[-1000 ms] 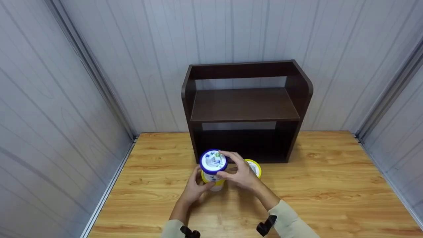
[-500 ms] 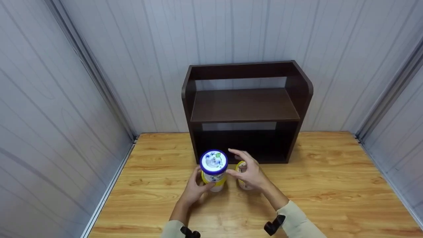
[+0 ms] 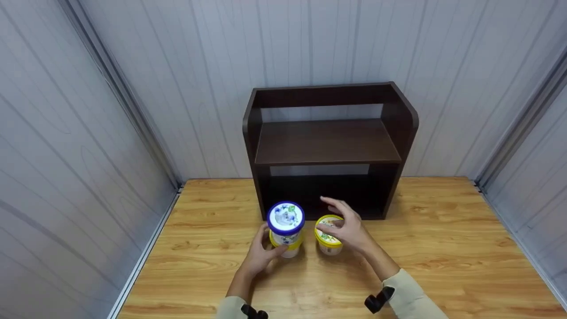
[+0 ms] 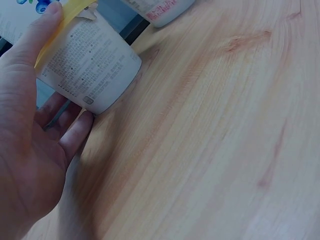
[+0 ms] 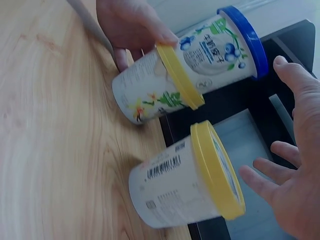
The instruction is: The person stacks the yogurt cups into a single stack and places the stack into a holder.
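A tub with a blue lid [image 3: 286,218] stands on top of a yellow-lidded tub [image 5: 145,87], both upright and printed with fruit or flowers. My left hand [image 3: 258,256] holds this stack from the left. Its thumb lies at the yellow lid's edge and its fingers reach round the lower tub, as the left wrist view shows. A second yellow-lidded tub [image 3: 329,250] stands on the table just right of the stack, with a gap between. My right hand [image 3: 352,232] hovers by this tub's lid, fingers spread and nothing held; in the right wrist view it is apart from both.
Right behind the tubs stands a dark brown two-tier shelf [image 3: 328,141] on the wooden table [image 3: 443,248]. Pale panelled walls [image 3: 212,88] enclose the table at the back and both sides.
My right hand has let go of the blue-lidded tub and moved right, over the separate yellow-lidded tub. The left hand and the stack stay in place.
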The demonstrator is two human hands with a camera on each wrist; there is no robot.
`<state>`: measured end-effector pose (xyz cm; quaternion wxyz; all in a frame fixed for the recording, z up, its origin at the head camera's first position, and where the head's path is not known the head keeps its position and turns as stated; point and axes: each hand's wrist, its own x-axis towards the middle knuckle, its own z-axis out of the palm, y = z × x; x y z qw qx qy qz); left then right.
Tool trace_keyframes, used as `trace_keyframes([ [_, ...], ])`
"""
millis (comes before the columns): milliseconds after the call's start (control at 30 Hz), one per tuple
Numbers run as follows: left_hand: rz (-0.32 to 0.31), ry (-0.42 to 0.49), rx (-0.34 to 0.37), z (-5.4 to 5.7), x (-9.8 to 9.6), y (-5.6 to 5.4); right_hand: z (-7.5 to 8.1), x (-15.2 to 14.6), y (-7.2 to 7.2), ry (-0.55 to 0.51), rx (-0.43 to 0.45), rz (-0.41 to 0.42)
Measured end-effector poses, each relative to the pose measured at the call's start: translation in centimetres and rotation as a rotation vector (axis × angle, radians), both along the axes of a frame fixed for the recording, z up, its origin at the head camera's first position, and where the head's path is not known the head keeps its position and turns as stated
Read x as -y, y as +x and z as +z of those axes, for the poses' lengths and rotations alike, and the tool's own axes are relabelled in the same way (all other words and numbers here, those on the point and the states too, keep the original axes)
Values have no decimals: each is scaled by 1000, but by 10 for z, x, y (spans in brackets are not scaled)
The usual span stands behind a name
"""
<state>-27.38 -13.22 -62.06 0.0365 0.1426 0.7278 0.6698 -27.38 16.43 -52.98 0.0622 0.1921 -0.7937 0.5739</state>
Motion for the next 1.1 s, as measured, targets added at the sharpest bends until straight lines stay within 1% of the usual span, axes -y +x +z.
trace_keyframes([
  [167,-4,-2,-3,0,0,0,-2,-12,-2,25,-24,-31],
  [433,19,-38,2,-1,1,1,-9,-23,-4,42,-47,-55],
  [467,23,-47,3,-1,1,1,-10,-24,-3,44,-51,-57],
  [533,30,-61,2,0,1,1,-4,-23,3,47,-43,-61],
  [600,34,-70,-1,0,1,1,-4,-23,6,50,-39,-70],
  [700,34,-63,1,0,1,2,-9,-23,7,41,-23,-73],
  [800,29,-49,1,0,1,2,-29,-27,1,4,-26,-56],
  [900,22,-39,2,1,0,2,-37,-29,2,-13,-21,-46],
  [1100,20,-39,8,1,0,0,-50,-31,5,49,-32,-73],
])
